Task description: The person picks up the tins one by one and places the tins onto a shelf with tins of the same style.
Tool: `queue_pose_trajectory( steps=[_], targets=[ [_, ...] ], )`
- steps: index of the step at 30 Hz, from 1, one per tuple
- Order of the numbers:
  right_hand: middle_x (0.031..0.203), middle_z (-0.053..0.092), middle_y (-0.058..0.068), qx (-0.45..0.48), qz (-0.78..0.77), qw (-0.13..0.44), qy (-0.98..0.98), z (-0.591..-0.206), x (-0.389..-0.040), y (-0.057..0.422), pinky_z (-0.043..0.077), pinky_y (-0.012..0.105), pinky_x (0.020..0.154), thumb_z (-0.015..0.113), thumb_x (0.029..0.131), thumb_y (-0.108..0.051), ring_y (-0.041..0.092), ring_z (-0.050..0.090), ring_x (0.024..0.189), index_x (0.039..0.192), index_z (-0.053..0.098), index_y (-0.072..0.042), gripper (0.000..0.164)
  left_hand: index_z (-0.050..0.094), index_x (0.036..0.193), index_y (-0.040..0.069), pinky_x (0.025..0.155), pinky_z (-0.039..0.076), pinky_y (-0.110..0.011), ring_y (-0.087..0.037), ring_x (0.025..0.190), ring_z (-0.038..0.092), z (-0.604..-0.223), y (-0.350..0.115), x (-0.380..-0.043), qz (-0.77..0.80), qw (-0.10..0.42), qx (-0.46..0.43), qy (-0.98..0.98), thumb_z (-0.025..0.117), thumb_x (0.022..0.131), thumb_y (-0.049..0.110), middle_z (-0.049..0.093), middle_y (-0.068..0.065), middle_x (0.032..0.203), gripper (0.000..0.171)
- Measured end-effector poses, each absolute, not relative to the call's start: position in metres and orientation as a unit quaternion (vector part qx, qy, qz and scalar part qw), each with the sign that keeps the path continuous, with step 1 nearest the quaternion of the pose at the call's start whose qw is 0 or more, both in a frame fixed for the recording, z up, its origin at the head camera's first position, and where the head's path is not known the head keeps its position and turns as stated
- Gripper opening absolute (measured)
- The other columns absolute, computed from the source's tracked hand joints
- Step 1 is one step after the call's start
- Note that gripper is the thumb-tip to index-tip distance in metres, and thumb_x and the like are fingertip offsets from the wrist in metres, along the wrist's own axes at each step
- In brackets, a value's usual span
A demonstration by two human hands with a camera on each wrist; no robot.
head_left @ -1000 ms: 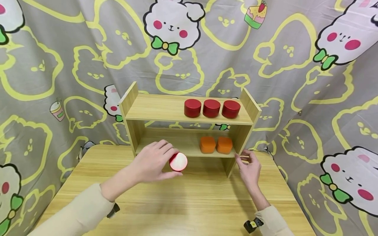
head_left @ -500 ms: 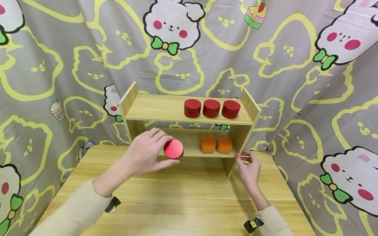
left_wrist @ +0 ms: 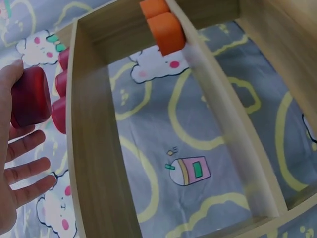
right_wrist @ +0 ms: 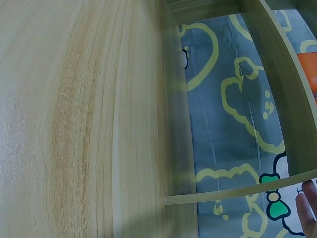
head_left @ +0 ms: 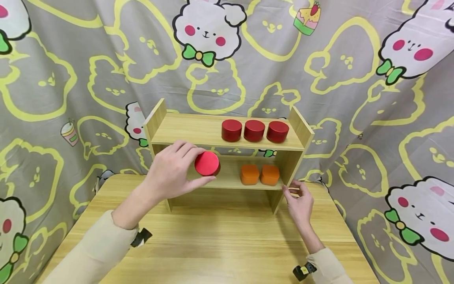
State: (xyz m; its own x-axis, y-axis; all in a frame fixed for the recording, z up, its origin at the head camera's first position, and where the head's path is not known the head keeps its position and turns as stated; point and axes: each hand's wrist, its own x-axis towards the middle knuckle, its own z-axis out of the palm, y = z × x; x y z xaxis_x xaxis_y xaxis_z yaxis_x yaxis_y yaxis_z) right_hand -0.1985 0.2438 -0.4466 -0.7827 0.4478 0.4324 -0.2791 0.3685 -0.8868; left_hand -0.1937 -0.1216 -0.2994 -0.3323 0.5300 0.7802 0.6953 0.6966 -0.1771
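A round red tin [head_left: 207,163] is held between the thumb and fingers of my left hand [head_left: 172,171], its flat round end facing me. Hand and tin are in front of the wooden shelf [head_left: 227,146], at its middle opening. In the left wrist view the tin [left_wrist: 30,97] shows its dark red side, with the other fingers spread below. My right hand [head_left: 299,201] grips the shelf's right side panel low down, thumb at the front edge. Only some fingertips of it [right_wrist: 308,206] show in the right wrist view. Three red tins [head_left: 254,130] stand in a row on the top board's right half.
Two orange rounded blocks [head_left: 259,174] sit side by side at the right of the middle board. The shelf stands at the back of a wooden table [head_left: 220,244]. Behind and beside it hangs a grey patterned curtain [head_left: 142,59].
My left hand has raised the red tin from below the middle board to in front of its opening, tilting it so the red end shows. The right hand stays put.
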Motion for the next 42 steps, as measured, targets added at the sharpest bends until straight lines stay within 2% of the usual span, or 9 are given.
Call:
queue_pose_trajectory(
  steps=[9, 17, 22, 29, 36, 42],
  targets=[
    [0.090, 0.063, -0.013, -0.063, 0.561, 0.323, -0.760, -0.450, -0.201, 0.245, 0.053, 0.004, 0.066, 0.077, 0.088, 0.005, -0.010, 0.064, 0.076, 0.105, 0.068, 0.010, 0.020, 0.072, 0.106, 0.003, 0.070, 0.062, -0.042, -0.031, 0.088, 0.068, -0.294, -0.120, -0.198, -0.086, 0.467, -0.332, -0.815, 0.086, 0.077, 0.059, 0.073, -0.011, 0.092, 0.065],
    [0.093, 0.065, -0.003, -0.055, 0.558, 0.326, -0.761, -0.449, -0.200, 0.245, 0.053, 0.004, 0.066, 0.077, 0.088, 0.006, -0.012, 0.063, 0.075, 0.106, 0.068, 0.011, 0.020, 0.072, 0.106, 0.002, 0.067, 0.062, -0.043, -0.033, 0.087, 0.069, -0.289, -0.119, -0.206, -0.093, 0.481, -0.307, -0.816, 0.086, 0.076, 0.061, 0.073, -0.014, 0.093, 0.067],
    [0.094, 0.068, -0.003, -0.055, 0.547, 0.326, -0.769, -0.450, -0.200, 0.246, 0.052, 0.004, 0.067, 0.077, 0.089, 0.003, -0.014, 0.062, 0.076, 0.107, 0.069, 0.010, 0.021, 0.072, 0.106, 0.002, 0.069, 0.061, -0.043, -0.033, 0.088, 0.068, -0.286, -0.119, -0.211, -0.092, 0.479, -0.299, -0.820, 0.085, 0.077, 0.062, 0.073, -0.014, 0.094, 0.068],
    [0.098, 0.068, 0.008, -0.067, 0.554, 0.319, -0.766, -0.463, -0.210, 0.252, 0.054, 0.004, 0.067, 0.077, 0.089, 0.004, -0.012, 0.064, 0.077, 0.107, 0.068, 0.009, 0.021, 0.071, 0.107, 0.003, 0.068, 0.059, -0.042, -0.033, 0.089, 0.067, -0.281, -0.118, -0.218, -0.092, 0.471, -0.291, -0.828, 0.085, 0.078, 0.062, 0.073, -0.013, 0.095, 0.067],
    [0.099, 0.069, 0.002, -0.070, 0.552, 0.321, -0.767, -0.481, -0.221, 0.262, 0.055, 0.006, 0.066, 0.081, 0.089, -0.004, -0.013, 0.064, 0.078, 0.108, 0.072, 0.002, 0.022, 0.071, 0.107, 0.003, 0.070, 0.058, -0.044, -0.033, 0.090, 0.067, -0.280, -0.118, -0.226, -0.093, 0.467, -0.278, -0.834, 0.084, 0.078, 0.061, 0.073, -0.013, 0.095, 0.066],
    [0.093, 0.065, -0.017, -0.063, 0.553, 0.323, -0.765, -0.482, -0.221, 0.263, 0.056, 0.007, 0.067, 0.081, 0.089, -0.005, -0.012, 0.065, 0.077, 0.106, 0.071, 0.000, 0.021, 0.071, 0.107, 0.004, 0.067, 0.059, -0.044, -0.033, 0.090, 0.068, -0.281, -0.117, -0.232, -0.088, 0.466, -0.270, -0.838, 0.083, 0.078, 0.063, 0.074, -0.013, 0.097, 0.067]
  ],
)
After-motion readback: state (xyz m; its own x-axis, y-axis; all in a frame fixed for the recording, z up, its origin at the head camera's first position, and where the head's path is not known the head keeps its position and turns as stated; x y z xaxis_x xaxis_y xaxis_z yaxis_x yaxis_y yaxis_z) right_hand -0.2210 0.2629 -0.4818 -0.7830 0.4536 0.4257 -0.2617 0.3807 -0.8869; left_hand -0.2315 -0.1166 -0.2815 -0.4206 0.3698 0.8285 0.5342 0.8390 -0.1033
